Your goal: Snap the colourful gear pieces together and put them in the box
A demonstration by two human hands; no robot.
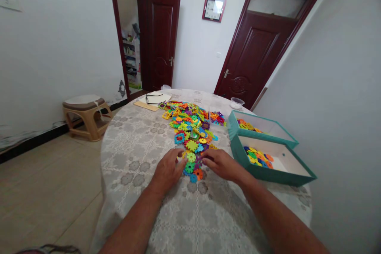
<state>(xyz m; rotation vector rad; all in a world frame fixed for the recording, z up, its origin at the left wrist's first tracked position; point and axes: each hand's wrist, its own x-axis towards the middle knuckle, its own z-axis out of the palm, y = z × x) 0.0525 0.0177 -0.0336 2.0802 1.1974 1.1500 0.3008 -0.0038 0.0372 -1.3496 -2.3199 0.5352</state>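
A long heap of colourful plastic gear-shaped pieces (192,145) runs down the middle of the round table. At its near end, my left hand (168,168) has its fingers curled in against the left side, close to a yellow-green gear piece (191,157). Opposite it, my right hand (219,162) bends its fingers beside a purple gear piece (199,161). What lies between the fingertips of either hand is too small to make out. A green gear piece (189,167), an orange one (198,173) and a blue one (193,178) lie just below the hands.
Two teal boxes (268,174) with gear pieces inside stand at the right. Behind the heap are a small tray of pieces (217,118) and a clear plastic bowl (237,102). Glasses (154,99) rest on paper at the far left. A stool (86,115) stands beyond the patterned tablecloth (131,147).
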